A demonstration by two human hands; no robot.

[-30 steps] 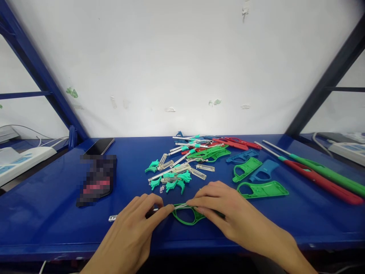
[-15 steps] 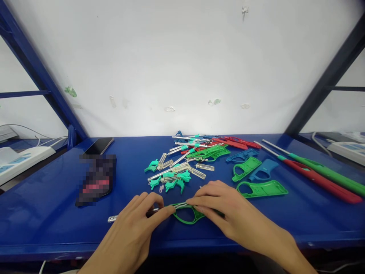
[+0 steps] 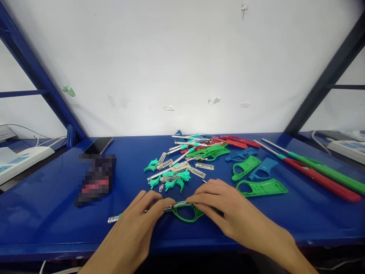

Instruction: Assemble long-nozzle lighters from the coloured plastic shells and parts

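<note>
A green lighter handle half with an oval finger hole lies near the table's front edge, between my hands. My left hand is closed over its left part and a metal lighter tube, whose tip sticks out to the left. Along the handle's upper edge runs a thin pale wire. The fingers of my right hand pinch the handle at the wire's right end and cover most of that end. Beyond my right fingertips a thin metal tip shows; what it belongs to is hidden.
Behind my hands lie teal triggers, clear fuel tanks and metal tubes. Loose handle halves and two assembled lighters are to the right. A phone and a blurred dark item lie left. A wall stands behind.
My left thumb has shifted slightly up along the handle's edge, and more of the tube shows at the left. My right hand stays nearly in place.
</note>
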